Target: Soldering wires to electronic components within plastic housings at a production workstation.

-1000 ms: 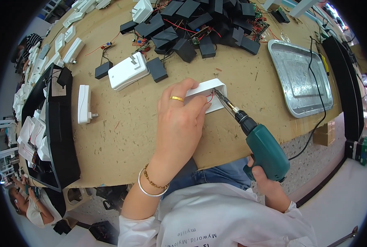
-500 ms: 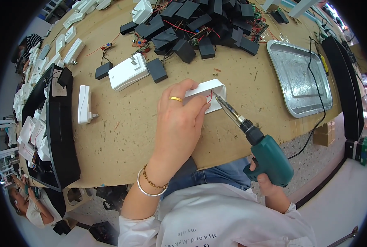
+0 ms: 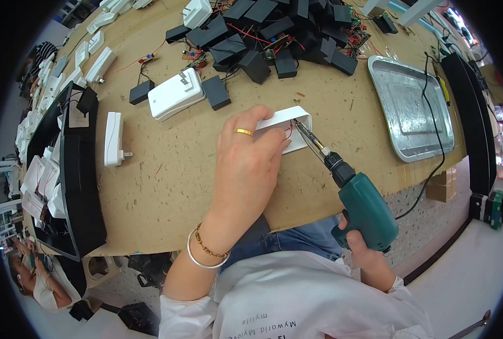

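While left fingers (image 3: 255, 117) grip and partly hide a white casing (image 3: 287, 115), right fingers (image 3: 355, 239) clasp a green tool (image 3: 367, 204).

Bright, even light covers my left hand (image 3: 244, 155) and the tan table (image 3: 166, 198), leaving faint, soft shadows. The metal tray (image 3: 412, 110) throws back pale glare. Straight edges bow toward black corners; the far right rim washes out pinkish.
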Demonstrator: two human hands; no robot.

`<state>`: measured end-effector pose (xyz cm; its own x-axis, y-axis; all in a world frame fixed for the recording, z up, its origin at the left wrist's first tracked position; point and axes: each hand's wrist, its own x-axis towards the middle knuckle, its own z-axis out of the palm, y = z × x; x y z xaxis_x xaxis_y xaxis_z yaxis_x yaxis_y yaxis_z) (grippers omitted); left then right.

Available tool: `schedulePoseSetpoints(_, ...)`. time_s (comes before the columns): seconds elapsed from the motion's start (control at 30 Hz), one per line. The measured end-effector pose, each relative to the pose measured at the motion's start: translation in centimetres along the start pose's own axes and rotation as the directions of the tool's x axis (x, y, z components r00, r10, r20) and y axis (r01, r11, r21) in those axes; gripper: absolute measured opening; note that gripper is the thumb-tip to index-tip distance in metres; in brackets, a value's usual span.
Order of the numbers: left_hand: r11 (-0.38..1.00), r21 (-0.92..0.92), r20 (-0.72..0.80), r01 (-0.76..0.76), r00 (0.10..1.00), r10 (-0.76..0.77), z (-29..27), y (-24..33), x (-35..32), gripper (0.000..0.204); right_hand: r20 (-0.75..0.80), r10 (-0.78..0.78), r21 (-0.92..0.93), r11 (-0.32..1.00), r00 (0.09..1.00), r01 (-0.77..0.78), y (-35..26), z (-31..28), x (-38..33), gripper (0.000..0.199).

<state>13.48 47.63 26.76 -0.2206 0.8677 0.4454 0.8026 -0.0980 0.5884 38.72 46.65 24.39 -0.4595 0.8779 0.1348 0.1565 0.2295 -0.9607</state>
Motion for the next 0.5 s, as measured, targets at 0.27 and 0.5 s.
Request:
schedulePoseSetpoints(0.27,0.999,-0.034,0.010,0.011,1.000,-0.011,-0.02,-0.01,-0.04,0.010,-0.005,0.025,0.001,1.000,1.000,-0.025,-0.59,0.21,0.29,0.047)
schedulePoseSetpoints(0.5,1.000,-0.030,-0.002,0.006,1.000,-0.006,0.23,-0.22,-0.05,0.008,0.025,0.024,-0.013,1.000,0.999,-0.023,-0.37,0.02,0.32,0.046)
